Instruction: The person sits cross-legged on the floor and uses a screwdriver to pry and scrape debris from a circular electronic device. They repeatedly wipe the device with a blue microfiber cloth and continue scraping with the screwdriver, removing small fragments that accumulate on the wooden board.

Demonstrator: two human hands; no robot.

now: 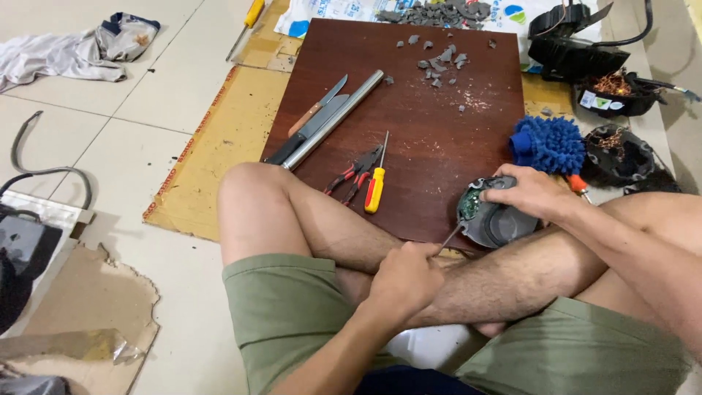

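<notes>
Floor at nine o'clock: a crumpled grey-white cloth (73, 51) lies well apart from the work.
Board: a dark red-brown wooden board (439, 139) carries a wood-handled knife (317, 107) beside a long silver metal tube (333, 121), red-handled pliers (355, 174), and a yellow-handled screwdriver (376, 184) pointing to twelve o'clock.
Left hand (402, 278): clenched around the handle of a thin metal-shafted tool (450, 238); the shaft slants up toward one o'clock.
Key relation: the tool's tip meets the housing's left edge, so the housing lies at one o'clock from the left fist.
Right hand (530, 192): grasping the round grey plastic housing (491, 218) from above, at the board's near edge.
Beyond, at twelve o'clock from the right hand: a blue fluffy mitt (548, 143).
</notes>
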